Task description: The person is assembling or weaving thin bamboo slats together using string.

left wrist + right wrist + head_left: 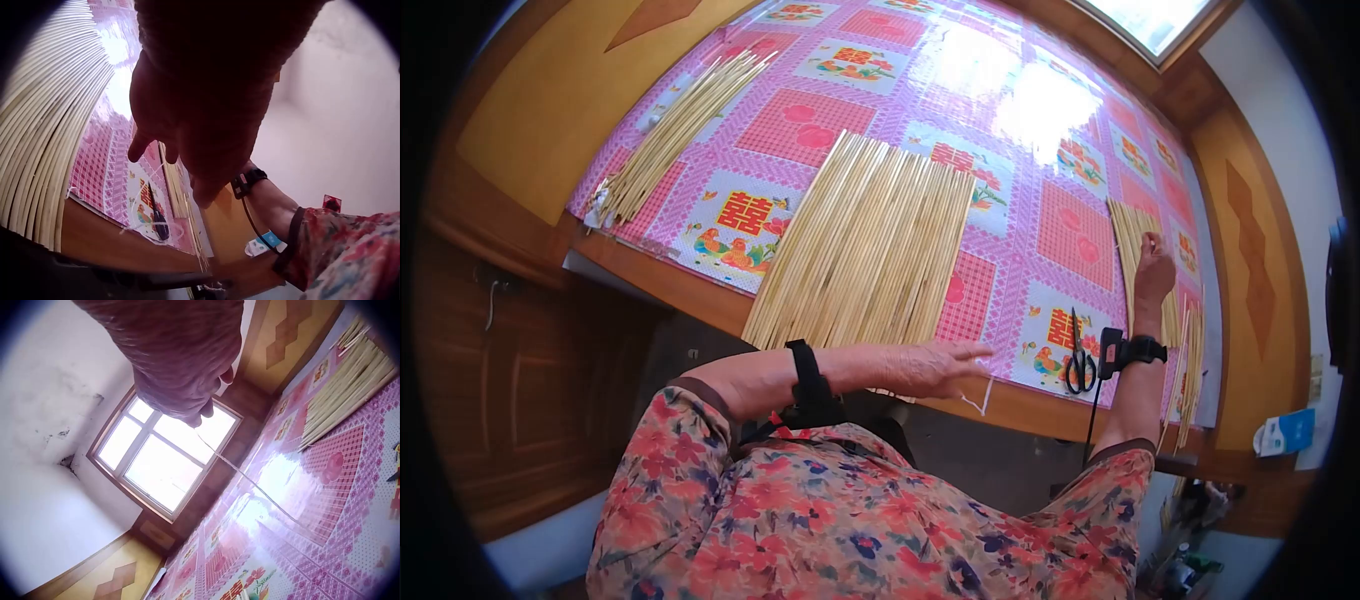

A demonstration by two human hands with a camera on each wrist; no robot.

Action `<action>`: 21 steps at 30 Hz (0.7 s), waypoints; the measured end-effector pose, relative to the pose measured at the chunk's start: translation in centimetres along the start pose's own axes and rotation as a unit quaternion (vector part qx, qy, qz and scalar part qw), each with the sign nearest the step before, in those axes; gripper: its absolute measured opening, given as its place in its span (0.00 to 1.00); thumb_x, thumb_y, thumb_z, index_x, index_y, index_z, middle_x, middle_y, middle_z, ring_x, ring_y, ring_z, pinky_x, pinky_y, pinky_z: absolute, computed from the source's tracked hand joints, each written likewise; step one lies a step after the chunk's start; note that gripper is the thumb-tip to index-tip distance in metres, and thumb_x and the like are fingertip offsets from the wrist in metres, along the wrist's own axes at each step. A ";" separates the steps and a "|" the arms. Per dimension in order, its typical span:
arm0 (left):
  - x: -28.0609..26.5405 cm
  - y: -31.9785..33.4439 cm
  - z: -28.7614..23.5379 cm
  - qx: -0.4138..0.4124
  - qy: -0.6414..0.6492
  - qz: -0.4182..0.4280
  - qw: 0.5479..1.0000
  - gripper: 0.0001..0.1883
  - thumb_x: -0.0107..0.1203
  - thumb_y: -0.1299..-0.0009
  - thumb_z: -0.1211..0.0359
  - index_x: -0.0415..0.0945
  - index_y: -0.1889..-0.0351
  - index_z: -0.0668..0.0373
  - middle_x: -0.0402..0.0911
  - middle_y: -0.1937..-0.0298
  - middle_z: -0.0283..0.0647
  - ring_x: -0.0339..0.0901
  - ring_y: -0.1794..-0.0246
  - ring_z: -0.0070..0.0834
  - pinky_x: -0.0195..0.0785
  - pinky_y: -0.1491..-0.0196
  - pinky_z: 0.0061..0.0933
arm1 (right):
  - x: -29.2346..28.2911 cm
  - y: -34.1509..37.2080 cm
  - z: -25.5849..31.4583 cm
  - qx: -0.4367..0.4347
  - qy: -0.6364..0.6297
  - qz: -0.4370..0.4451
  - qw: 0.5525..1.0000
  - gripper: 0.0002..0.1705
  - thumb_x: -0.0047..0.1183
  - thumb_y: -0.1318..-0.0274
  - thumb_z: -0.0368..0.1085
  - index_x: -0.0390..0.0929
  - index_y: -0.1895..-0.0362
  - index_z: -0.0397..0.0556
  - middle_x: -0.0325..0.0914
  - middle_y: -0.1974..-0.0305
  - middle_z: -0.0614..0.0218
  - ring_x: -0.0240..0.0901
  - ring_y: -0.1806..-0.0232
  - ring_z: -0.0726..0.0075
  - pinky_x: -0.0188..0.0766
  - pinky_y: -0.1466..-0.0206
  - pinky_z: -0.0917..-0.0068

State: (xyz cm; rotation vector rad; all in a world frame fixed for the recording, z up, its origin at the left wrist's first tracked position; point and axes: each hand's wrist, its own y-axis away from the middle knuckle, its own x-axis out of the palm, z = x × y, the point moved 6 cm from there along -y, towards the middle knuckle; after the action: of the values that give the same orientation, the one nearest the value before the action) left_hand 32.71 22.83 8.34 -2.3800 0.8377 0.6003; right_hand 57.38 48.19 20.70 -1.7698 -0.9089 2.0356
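Note:
Side by side on the table lie many thin sticks point(865, 245), forming a flat panel with a white string at its lower right corner. My left hand point(925, 368) is held at the panel's near edge, fingers extended to the right; in the left wrist view this hand point(194, 119) is dark, with loops of thin string point(153, 224) beyond it. My right hand point(1155, 272) is raised over the right side of the table. Its fingertips pinch a white string point(250, 480) in the right wrist view, where the hand point(187, 375) shows from behind.
Black scissors point(1080, 365) lie near the front edge, left of the right wrist. More sticks point(1135, 245) are on the right, partly behind the right hand, and a loose bundle point(680, 130) lies at the left. A patterned cloth point(1075, 235) covers the table.

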 end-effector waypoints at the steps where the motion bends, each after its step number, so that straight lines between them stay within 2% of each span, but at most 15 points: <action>1: -1.0 0.4 0.2 0.010 -0.016 -0.073 0.997 0.18 0.48 0.36 0.68 0.64 0.47 0.56 0.60 0.42 0.47 0.66 0.47 0.42 0.60 0.46 0.35 | -0.7 0.3 0.1 -0.014 0.050 -0.031 0.998 0.10 0.47 0.46 0.43 0.75 0.69 0.52 0.76 0.71 0.61 0.73 0.70 0.55 0.66 0.70 0.63; 2: -2.7 1.5 0.9 -0.010 0.014 -0.060 0.998 0.20 0.47 0.35 0.69 0.60 0.44 0.56 0.57 0.39 0.46 0.66 0.46 0.42 0.60 0.45 0.35 | -0.7 1.2 0.3 -0.006 0.054 -0.023 0.998 0.10 0.47 0.46 0.43 0.75 0.69 0.52 0.76 0.71 0.61 0.73 0.70 0.55 0.66 0.70 0.63; 3: -4.1 3.5 2.5 -0.158 0.046 -0.022 0.986 0.18 0.46 0.35 0.70 0.63 0.46 0.58 0.61 0.41 0.45 0.66 0.47 0.42 0.60 0.45 0.34 | -0.2 1.7 1.5 -0.063 0.095 -0.006 0.993 0.09 0.47 0.47 0.43 0.74 0.71 0.53 0.75 0.74 0.63 0.72 0.72 0.56 0.65 0.71 0.63; 4: -4.8 6.1 4.8 -0.179 0.014 -0.041 0.983 0.15 0.46 0.34 0.69 0.66 0.49 0.58 0.68 0.48 0.45 0.68 0.50 0.42 0.62 0.48 0.34 | 0.4 1.9 2.7 -0.125 0.132 0.005 0.983 0.08 0.48 0.48 0.42 0.74 0.74 0.54 0.74 0.76 0.65 0.72 0.73 0.57 0.64 0.71 0.62; 5: -5.9 8.8 5.9 -0.214 -0.032 -0.040 0.975 0.14 0.46 0.34 0.68 0.68 0.51 0.58 0.71 0.52 0.44 0.69 0.52 0.41 0.63 0.50 0.34 | 2.6 2.9 2.7 -0.166 0.092 -0.013 0.982 0.08 0.48 0.49 0.43 0.72 0.76 0.56 0.71 0.79 0.67 0.70 0.75 0.58 0.62 0.73 0.62; 7: -8.1 13.6 6.5 -0.271 -0.096 -0.065 0.955 0.13 0.45 0.34 0.68 0.69 0.53 0.59 0.73 0.56 0.44 0.70 0.54 0.40 0.64 0.51 0.33 | 7.5 4.8 3.3 -0.156 0.136 0.043 0.977 0.09 0.48 0.49 0.44 0.72 0.76 0.57 0.72 0.76 0.68 0.71 0.73 0.60 0.62 0.71 0.62; 9: -9.8 18.7 6.4 -0.380 -0.096 -0.082 0.916 0.12 0.46 0.35 0.65 0.72 0.57 0.60 0.74 0.59 0.46 0.72 0.57 0.39 0.65 0.53 0.33 | 11.9 6.7 3.9 -0.142 0.086 0.046 0.985 0.08 0.48 0.49 0.44 0.73 0.75 0.57 0.73 0.77 0.67 0.71 0.74 0.60 0.62 0.70 0.59; 10: -10.9 20.9 6.4 -0.395 -0.111 -0.095 0.907 0.12 0.46 0.35 0.65 0.72 0.57 0.60 0.74 0.59 0.46 0.72 0.57 0.39 0.65 0.53 0.33 | 13.1 7.2 4.9 -0.120 0.084 0.063 0.987 0.08 0.48 0.49 0.44 0.73 0.76 0.57 0.73 0.78 0.66 0.72 0.74 0.59 0.63 0.71 0.58; 12: -13.6 25.1 6.4 -0.404 -0.156 -0.201 0.879 0.11 0.46 0.35 0.67 0.73 0.58 0.60 0.75 0.61 0.44 0.73 0.58 0.36 0.65 0.54 0.31 | 17.0 8.2 6.0 -0.116 0.070 0.105 0.985 0.09 0.48 0.49 0.43 0.74 0.77 0.57 0.74 0.79 0.66 0.72 0.74 0.59 0.63 0.70 0.58; 13: -14.6 26.7 5.9 -0.414 -0.168 -0.224 0.866 0.11 0.46 0.35 0.67 0.73 0.58 0.60 0.75 0.61 0.44 0.73 0.58 0.36 0.65 0.54 0.31 | 17.6 8.7 7.4 -0.103 0.062 0.149 0.981 0.08 0.48 0.49 0.41 0.74 0.78 0.56 0.75 0.78 0.65 0.73 0.73 0.58 0.64 0.69 0.59; 14: -16.2 28.6 5.5 -0.441 -0.174 -0.279 0.835 0.11 0.47 0.36 0.67 0.73 0.59 0.61 0.76 0.62 0.43 0.73 0.59 0.36 0.65 0.54 0.31 | 19.3 9.3 7.8 -0.097 0.058 0.169 0.979 0.07 0.49 0.50 0.40 0.75 0.77 0.56 0.75 0.78 0.66 0.73 0.73 0.59 0.64 0.68 0.60; 15: -17.9 30.6 5.2 -0.463 -0.179 -0.330 0.803 0.11 0.47 0.36 0.67 0.73 0.59 0.61 0.76 0.62 0.43 0.73 0.59 0.36 0.65 0.54 0.31 | 20.6 9.8 8.1 -0.087 0.046 0.218 0.971 0.11 0.44 0.47 0.42 0.76 0.75 0.55 0.77 0.73 0.62 0.74 0.68 0.56 0.65 0.67 0.58; 16: -19.2 32.3 5.1 -0.476 -0.205 -0.352 0.779 0.11 0.47 0.38 0.68 0.74 0.60 0.61 0.77 0.63 0.43 0.74 0.59 0.36 0.65 0.54 0.31 | 21.5 10.4 8.4 -0.081 0.064 0.237 0.966 0.10 0.45 0.49 0.41 0.77 0.75 0.55 0.77 0.73 0.62 0.74 0.68 0.56 0.65 0.65 0.57; 19: -23.1 36.7 5.1 -0.476 -0.267 -0.379 0.747 0.12 0.46 0.38 0.67 0.73 0.60 0.61 0.76 0.62 0.46 0.73 0.60 0.38 0.66 0.55 0.33 | 23.9 12.6 8.7 -0.072 0.129 0.291 0.945 0.08 0.45 0.51 0.37 0.78 0.72 0.56 0.78 0.71 0.62 0.75 0.66 0.55 0.66 0.61 0.54; 21: -26.3 39.0 5.8 -0.484 -0.276 -0.393 0.732 0.12 0.46 0.39 0.68 0.74 0.60 0.62 0.76 0.62 0.46 0.73 0.60 0.39 0.66 0.55 0.33 | 25.2 14.0 7.6 -0.039 0.145 0.278 0.949 0.09 0.46 0.53 0.35 0.79 0.68 0.56 0.78 0.66 0.61 0.74 0.63 0.55 0.66 0.58 0.56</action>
State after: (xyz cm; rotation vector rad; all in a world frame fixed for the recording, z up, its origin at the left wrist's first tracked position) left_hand -13.28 11.92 5.53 -2.7303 -0.9852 1.4700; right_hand 47.50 50.61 -7.38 -2.5050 -0.4348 1.9620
